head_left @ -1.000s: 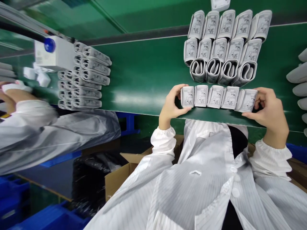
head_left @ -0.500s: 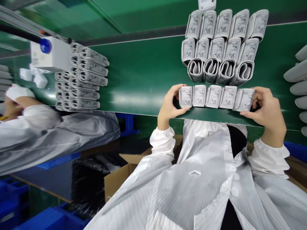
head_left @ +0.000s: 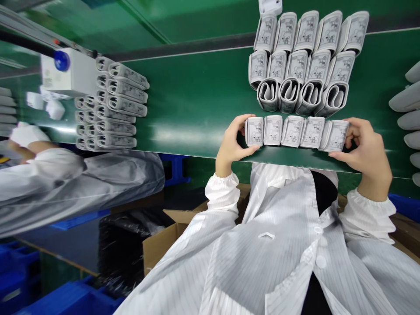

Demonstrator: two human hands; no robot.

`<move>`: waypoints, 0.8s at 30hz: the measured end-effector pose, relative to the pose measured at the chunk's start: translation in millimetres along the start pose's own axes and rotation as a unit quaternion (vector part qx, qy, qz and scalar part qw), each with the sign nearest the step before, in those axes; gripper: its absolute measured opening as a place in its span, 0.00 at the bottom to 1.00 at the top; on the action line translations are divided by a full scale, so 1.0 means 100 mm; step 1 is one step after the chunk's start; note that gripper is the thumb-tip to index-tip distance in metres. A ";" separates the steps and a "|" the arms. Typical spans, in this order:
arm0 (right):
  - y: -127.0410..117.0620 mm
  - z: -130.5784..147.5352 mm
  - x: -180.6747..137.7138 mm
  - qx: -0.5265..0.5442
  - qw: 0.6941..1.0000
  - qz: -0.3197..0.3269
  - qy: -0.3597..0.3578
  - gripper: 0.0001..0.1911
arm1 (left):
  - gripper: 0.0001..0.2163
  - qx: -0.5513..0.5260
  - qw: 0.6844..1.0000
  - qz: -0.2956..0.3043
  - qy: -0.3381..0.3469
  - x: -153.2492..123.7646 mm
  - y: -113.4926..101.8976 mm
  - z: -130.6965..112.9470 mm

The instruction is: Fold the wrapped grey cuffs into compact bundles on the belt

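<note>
A row of several rolled grey-white cuffs (head_left: 292,131) with printed drawings lies along the near edge of the green work surface. They look like blood pressure cuffs. My left hand (head_left: 234,142) grips the left end of this row, thumb at the near side and fingers at the far side. At the opposite end, my right hand (head_left: 364,151) is closed in the same way around the rightmost cuff. Just beyond them stands a stack of more rolled cuffs (head_left: 306,65), the nearest ones showing their spiral ends.
A white plastic part (head_left: 271,6) sits behind the stack. To the left are another stack of cuffs (head_left: 120,105), a white box (head_left: 68,72) with a blue knob, and a co-worker's sleeve (head_left: 55,166). An open carton (head_left: 160,245) is below the surface's edge. Pale rounded items (head_left: 407,100) lie at right.
My hands and the row between them stay practically still. The white part behind the stack has shifted left, and the co-worker's hand at far left has moved slightly.
</note>
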State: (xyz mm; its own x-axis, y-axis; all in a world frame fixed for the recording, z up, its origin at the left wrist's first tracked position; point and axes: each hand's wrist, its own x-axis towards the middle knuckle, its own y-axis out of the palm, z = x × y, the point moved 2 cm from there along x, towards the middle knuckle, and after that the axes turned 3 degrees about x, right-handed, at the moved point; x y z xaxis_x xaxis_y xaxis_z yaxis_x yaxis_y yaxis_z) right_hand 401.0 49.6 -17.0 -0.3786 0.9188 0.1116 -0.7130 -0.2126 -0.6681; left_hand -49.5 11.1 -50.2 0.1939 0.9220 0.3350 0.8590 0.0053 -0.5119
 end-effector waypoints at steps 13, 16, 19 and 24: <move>-0.01 -0.01 0.01 -0.004 1.000 -0.002 -0.012 0.50 | 0.51 0.003 1.000 0.002 -0.022 0.00 -0.01 -0.01; -0.01 0.00 0.00 -0.004 1.000 -0.004 -0.020 0.51 | 0.51 0.003 1.000 0.001 -0.012 0.00 -0.01 -0.01; -0.02 0.01 -0.01 -0.002 1.000 -0.003 -0.021 0.51 | 0.51 0.012 1.000 0.002 -0.011 0.00 -0.01 -0.01; 0.00 0.00 -0.01 -0.003 1.000 -0.004 -0.022 0.50 | 0.51 0.010 1.000 -0.004 -0.008 0.00 0.00 0.00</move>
State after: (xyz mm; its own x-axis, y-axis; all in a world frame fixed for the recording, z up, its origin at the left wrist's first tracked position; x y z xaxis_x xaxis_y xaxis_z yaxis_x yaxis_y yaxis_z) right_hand 401.5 48.7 -16.6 -0.3983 0.9052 0.1482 -0.7120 -0.2032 -0.6722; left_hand -49.5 10.8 -49.8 0.1789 0.9279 0.3273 0.8510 0.0211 -0.5248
